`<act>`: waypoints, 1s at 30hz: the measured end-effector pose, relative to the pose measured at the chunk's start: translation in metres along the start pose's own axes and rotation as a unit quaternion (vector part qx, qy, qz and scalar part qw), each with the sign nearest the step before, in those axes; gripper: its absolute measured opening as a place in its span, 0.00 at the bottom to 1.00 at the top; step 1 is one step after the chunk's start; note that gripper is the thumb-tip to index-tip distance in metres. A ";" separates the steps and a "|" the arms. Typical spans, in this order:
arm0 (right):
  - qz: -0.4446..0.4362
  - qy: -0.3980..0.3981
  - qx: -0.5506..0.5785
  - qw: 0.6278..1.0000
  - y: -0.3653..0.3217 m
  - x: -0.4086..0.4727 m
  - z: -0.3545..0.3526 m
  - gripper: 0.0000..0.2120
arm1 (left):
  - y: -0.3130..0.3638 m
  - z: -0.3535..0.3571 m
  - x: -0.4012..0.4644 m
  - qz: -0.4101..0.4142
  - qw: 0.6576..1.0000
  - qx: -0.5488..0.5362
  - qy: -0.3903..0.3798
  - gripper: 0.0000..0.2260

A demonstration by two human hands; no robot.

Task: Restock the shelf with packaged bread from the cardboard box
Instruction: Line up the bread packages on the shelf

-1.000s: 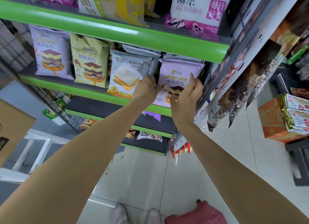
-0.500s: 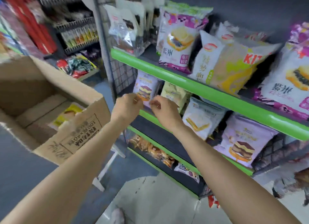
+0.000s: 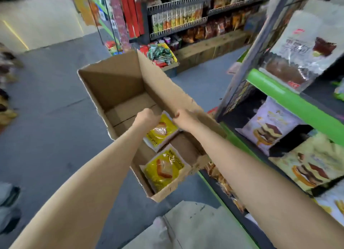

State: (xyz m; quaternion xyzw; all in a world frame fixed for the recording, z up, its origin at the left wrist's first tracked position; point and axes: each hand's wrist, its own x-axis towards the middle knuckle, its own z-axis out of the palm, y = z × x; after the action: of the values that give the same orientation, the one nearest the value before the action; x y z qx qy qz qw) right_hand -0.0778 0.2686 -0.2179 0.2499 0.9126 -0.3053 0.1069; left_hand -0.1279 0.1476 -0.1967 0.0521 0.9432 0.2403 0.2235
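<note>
Open cardboard box point(image 3: 119, 85) at centre of frame, flaps up, two yellow bread packets inside: one point(image 3: 161, 132) mid-box, the other point(image 3: 164, 169) toward the lower end nearest the viewer. Left hand point(image 3: 147, 117) reaching down into the box, fingers curled at the upper edge of the mid-box packet; whether that grip is clamped on the packet or merely touching cannot be told, fingertips hidden behind the knuckles. Right hand point(image 3: 184, 118) at the right-side flap point(image 3: 167, 88), fingers curled over its lower edge, grip closed on the cardboard. Both forearms bare, running in from the bottom corners of the frame.

Shelf point(image 3: 290, 98) with green edging at right of frame, already stocked: a lilac mousse bread bag point(image 3: 268, 127) on the middle level, a pale yellow bag point(image 3: 314, 165) lower right, a clear-windowed bag point(image 3: 305, 49) on the level above. Grey floor point(image 3: 46, 100) at left. Wire racks of snacks point(image 3: 178, 16) across the top of frame, blurred
</note>
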 end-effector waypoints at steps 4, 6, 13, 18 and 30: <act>0.027 -0.038 -0.059 0.997 0.002 0.044 0.039 0.25 | -0.016 0.021 0.027 -0.058 0.997 0.024 -0.048 0.16; 0.045 -0.093 -0.051 0.993 0.004 0.054 0.051 0.26 | -0.022 0.037 0.037 -0.093 0.993 0.004 -0.071 0.16; 0.064 -0.157 -0.093 0.981 0.024 0.095 0.093 0.36 | -0.056 0.077 0.067 -0.150 0.984 -0.093 -0.031 0.26; 0.083 -0.190 -0.116 0.971 0.025 0.111 0.095 0.33 | -0.067 0.091 0.082 -0.152 0.980 -0.112 -0.054 0.39; 0.046 -0.096 0.112 0.988 0.004 0.082 0.073 0.23 | -0.072 0.083 0.049 -0.189 0.972 0.021 -0.136 0.27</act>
State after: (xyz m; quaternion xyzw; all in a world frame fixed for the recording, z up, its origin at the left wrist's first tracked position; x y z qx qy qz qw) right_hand -0.1426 0.2590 -0.3065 0.2711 0.8459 -0.4227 0.1794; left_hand -0.1342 0.1301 -0.3160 -0.0904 0.9017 0.1643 0.3897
